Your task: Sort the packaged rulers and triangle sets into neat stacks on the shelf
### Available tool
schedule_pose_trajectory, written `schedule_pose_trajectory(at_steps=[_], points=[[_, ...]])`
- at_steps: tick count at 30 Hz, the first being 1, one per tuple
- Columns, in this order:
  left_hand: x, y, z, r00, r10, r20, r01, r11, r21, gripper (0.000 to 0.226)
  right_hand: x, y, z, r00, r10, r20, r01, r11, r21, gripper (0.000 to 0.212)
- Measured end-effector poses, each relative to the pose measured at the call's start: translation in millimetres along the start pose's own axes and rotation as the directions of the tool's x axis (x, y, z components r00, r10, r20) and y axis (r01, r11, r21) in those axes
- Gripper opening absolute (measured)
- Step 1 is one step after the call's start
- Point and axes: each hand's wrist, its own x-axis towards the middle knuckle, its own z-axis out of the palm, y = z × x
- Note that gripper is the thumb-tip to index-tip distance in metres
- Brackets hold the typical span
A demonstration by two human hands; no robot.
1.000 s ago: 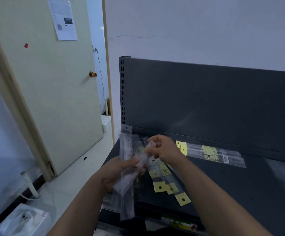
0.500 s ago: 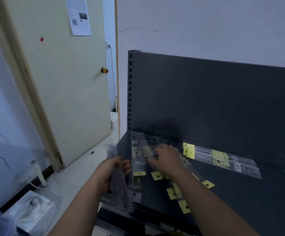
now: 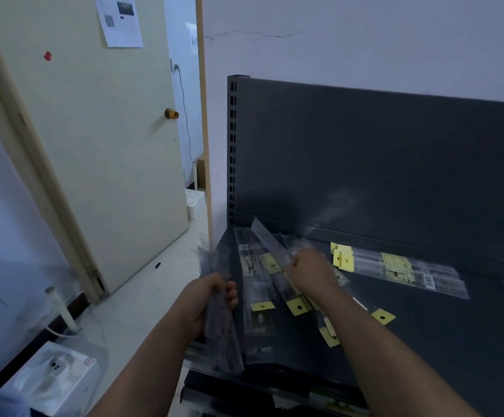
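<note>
Left hand point(image 3: 211, 299) is mine to start with: its fingers are curled tight round a bundle point(image 3: 225, 338) of clear ruler packs. I hold it standing on end at the front left corner of the shelf point(image 3: 455, 341). The bundle is blurred, so I cannot count the packs in it.

My right hand point(image 3: 311, 270) is over the left part of the shelf, with my fingers bent round one long pack point(image 3: 267, 239). Its far end is tilted up and points toward the back left corner. Its near end carries a yellow tag point(image 3: 297, 307) and lies among the loose packs point(image 3: 256, 284).

Those loose packs are strewn crosswise over one another along the left side of the shelf, from the back edge to the front edge. Their yellow tags mostly point toward me. One tag point(image 3: 382, 317) shows just right of my forearm.

Along the back edge, right of my hand, a stack point(image 3: 401, 267) lies flat and lengthwise against the back panel point(image 3: 365, 161), yellow tags at its left end.

Left of the shelf stands a pale door point(image 3: 94, 145), and a white box point(image 3: 55, 374) sits on the floor.
</note>
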Motion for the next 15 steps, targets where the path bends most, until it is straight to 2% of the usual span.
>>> schedule_pose_trajectory(at_steps=[4, 7, 10, 15], points=[[8.7, 12.9, -5.1, 0.997, 0.020, -0.070, -0.019, 1.000, 0.016, 0.023, -9.2, -14.0, -4.7, 0.988, -0.050, -0.147, 0.020, 0.980, -0.200, 0.025], [11.8, 18.9, -5.1, 0.998, -0.008, -0.063, 0.010, 0.999, 0.035, 0.024, -12.0, -30.8, 8.9, 0.990, -0.123, -0.070, 0.101, 0.962, -0.254, 0.034], [12.8, 21.6, -8.0, 0.999, -0.042, -0.028, 0.043, 0.999, 0.025, 0.022, -11.9, -41.9, 26.0, 0.997, -0.071, 0.004, 0.070, 0.975, -0.209, 0.050], [12.1, 21.3, -12.0, 0.997, -0.071, 0.010, 0.071, 0.997, 0.006, 0.019, -10.2, -56.1, 27.1, 0.999, -0.008, -0.032, 0.000, 0.967, -0.254, 0.029]])
